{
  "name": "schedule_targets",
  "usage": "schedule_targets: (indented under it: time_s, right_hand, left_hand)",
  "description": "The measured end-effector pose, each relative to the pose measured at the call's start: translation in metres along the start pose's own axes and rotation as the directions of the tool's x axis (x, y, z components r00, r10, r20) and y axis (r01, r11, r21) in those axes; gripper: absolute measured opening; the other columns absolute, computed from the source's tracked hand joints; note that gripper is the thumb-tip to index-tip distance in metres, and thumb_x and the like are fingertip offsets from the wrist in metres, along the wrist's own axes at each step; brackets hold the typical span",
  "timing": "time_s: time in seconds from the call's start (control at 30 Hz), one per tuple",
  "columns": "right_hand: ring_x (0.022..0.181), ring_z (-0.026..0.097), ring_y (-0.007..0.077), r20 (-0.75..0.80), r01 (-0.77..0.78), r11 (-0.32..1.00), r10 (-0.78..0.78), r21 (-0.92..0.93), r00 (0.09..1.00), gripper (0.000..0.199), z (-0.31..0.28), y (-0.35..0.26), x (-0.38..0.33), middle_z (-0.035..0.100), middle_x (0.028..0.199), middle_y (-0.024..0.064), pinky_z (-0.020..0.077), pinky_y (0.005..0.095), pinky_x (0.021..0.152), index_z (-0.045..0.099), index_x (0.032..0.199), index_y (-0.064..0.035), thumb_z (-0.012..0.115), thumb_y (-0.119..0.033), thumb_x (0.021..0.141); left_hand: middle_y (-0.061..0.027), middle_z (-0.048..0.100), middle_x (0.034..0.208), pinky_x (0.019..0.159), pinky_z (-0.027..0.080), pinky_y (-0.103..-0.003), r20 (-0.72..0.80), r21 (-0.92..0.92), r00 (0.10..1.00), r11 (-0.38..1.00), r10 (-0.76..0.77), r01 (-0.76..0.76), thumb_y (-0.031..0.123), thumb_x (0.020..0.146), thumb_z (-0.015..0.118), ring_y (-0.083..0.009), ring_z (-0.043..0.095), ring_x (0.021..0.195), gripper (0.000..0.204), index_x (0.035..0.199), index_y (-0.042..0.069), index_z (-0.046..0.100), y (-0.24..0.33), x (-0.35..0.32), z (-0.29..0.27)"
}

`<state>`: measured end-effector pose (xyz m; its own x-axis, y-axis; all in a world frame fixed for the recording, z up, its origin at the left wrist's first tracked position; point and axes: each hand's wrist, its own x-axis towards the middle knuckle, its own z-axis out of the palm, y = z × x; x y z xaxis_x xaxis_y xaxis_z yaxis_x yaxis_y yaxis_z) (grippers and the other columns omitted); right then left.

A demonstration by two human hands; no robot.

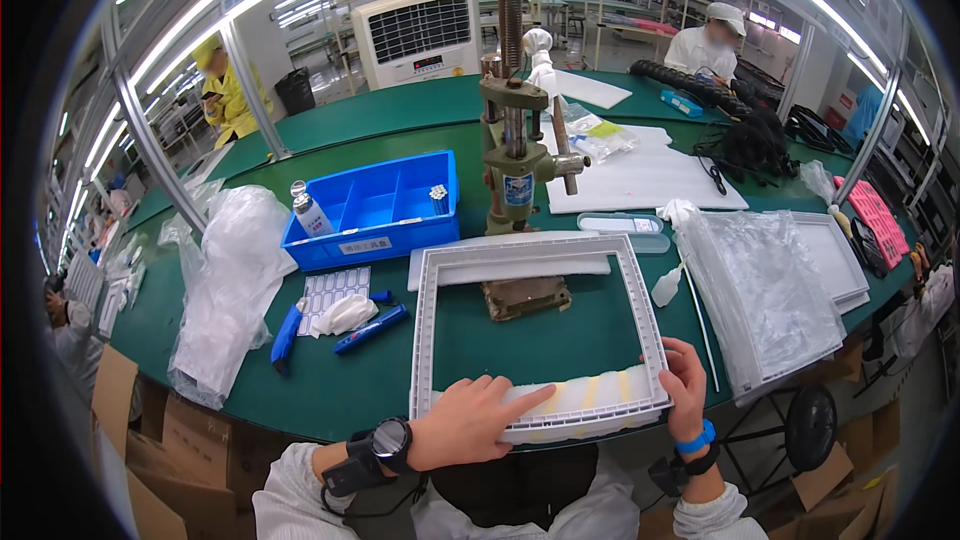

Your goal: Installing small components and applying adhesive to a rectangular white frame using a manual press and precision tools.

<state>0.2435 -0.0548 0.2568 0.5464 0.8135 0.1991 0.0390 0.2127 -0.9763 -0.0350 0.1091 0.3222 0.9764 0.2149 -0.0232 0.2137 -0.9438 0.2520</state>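
A white rectangular plastic frame stands at the table's near edge, leaning across in front of the press. Along its lower side lies a white padded strip with yellow bands. My left hand rests over the lower left of the frame, index finger stretched out onto the strip and the other fingers loosely bent. At the frame's lower right corner, my right hand grips the side, thumb in front; part of its fingers is hidden.
Behind the frame rises a green manual press with its base. To the left are a blue divided bin, blue-handled tools and plastic film. Wrapped panels and a small bottle lie right. Two people are farther off.
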Motion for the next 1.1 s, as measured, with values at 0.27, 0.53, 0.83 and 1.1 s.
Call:
schedule_targets:
  time_s: [0.27,0.53,0.83,1.1]
  right_hand:
    - [0.094,0.062,0.0167,0.019,0.003,1.000,-0.002,-0.031,1.000,0.047,0.001,-0.001,0.001,0.065,0.105,0.0130,0.0489,0.0298,0.085,0.050,0.131,0.0024,0.058,-0.011,0.086]
    - [0.094,0.062,0.0162,0.024,0.005,0.998,-0.004,-0.055,1.000,0.047,0.000,0.001,0.000,0.065,0.106,0.0124,0.0486,0.0293,0.085,0.049,0.131,0.0023,0.059,-0.013,0.087]
    - [0.099,0.061,0.0177,0.047,-0.011,0.999,0.013,-0.035,0.999,0.048,0.001,-0.001,0.001,0.064,0.111,0.0145,0.0476,0.0308,0.090,0.047,0.133,0.0018,0.058,-0.016,0.090]
    - [0.100,0.060,0.0154,0.073,-0.008,1.000,0.008,0.003,0.997,0.044,0.000,0.001,0.005,0.063,0.113,0.0126,0.0467,0.0298,0.091,0.047,0.134,0.0017,0.055,-0.007,0.091]
  left_hand:
    - [-0.0154,0.061,0.108,0.083,0.052,-0.043,-0.223,-0.115,0.974,0.991,0.048,-0.075,0.035,0.080,0.077,-0.0360,0.063,0.096,0.076,0.146,0.016,0.044,-0.005,0.000,-0.012]
    - [-0.0155,0.062,0.091,0.069,0.050,-0.044,-0.350,0.117,0.907,0.949,-0.236,0.293,0.037,0.085,0.072,-0.0362,0.063,0.081,0.040,0.096,0.003,0.054,-0.096,0.085,0.000]
    - [-0.0162,0.063,0.084,0.068,0.048,-0.047,-0.301,-0.052,0.919,0.967,-0.255,0.251,0.033,0.086,0.071,-0.0387,0.062,0.080,0.032,0.083,0.005,0.056,-0.111,0.092,0.008]
    - [-0.0203,0.064,0.092,0.078,0.050,-0.048,-0.245,-0.072,0.929,0.960,-0.278,0.269,0.029,0.085,0.072,-0.0406,0.062,0.090,0.031,0.093,0.001,0.061,-0.111,0.094,0.005]
